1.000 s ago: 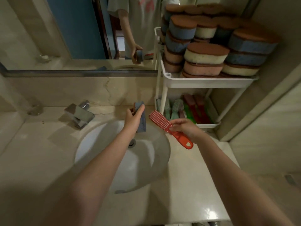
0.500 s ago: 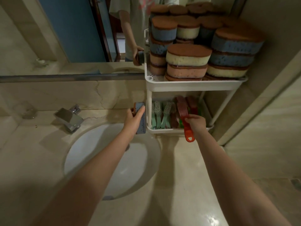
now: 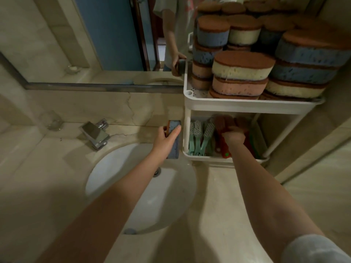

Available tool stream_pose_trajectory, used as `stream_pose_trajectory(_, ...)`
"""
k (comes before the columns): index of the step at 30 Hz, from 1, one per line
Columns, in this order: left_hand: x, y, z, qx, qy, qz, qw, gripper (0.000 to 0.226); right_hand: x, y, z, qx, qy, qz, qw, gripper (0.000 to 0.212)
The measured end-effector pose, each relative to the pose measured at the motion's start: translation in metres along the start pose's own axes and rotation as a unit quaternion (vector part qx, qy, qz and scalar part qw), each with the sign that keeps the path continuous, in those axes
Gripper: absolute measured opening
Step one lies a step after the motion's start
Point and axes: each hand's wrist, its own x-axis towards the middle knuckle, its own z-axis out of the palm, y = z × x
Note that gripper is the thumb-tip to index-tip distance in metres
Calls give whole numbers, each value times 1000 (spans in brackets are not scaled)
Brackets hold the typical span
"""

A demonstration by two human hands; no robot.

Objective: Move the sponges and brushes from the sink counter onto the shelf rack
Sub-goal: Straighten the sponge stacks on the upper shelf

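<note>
Right now right hand (image 3: 233, 138) is closed round red brush (image 3: 224, 149), lowering it into lower tier of shelf rack (image 3: 224, 161) beside green brushes (image 3: 201, 137); left hand (image 3: 165, 138) pinches blue sponge (image 3: 175, 141) just left of rack. Sponge looks light, squashy, best held by long sides; brush stiff, take by handle

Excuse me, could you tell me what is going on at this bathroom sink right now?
A person is tidying cleaning tools onto a white two-tier plastic rack. The right hand is inside the lower tier, setting a red plastic scrub brush beside the green brushes. The left hand holds a blue sponge with a brown scouring side above the white basin. The upper tier is stacked with sponges.
</note>
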Motion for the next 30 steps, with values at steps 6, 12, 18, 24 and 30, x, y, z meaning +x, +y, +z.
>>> stream_pose_trajectory(6,0,-6,-1,-2,0,-8,1000,29,-1,10,11,-15,4,-21,1000,25)
stream_pose_trajectory(12,-3,-7,-1,-3,1,-15,1000,33,-14,18,3,-39,7,-36,999,36)
stream_pose_trajectory(18,-8,2,-6,22,-18,-27,999,41,-44,1,-3,9,0,-84,996,30)
stream_pose_trajectory(24,-22,7,-24,41,-37,-16,998,51,-88,-30,-6,118,-69,-129,982,11)
stream_pose_trajectory(30,-43,28,-55,62,3,94,994,46,-149,-81,-4,135,-76,-235,960,17)
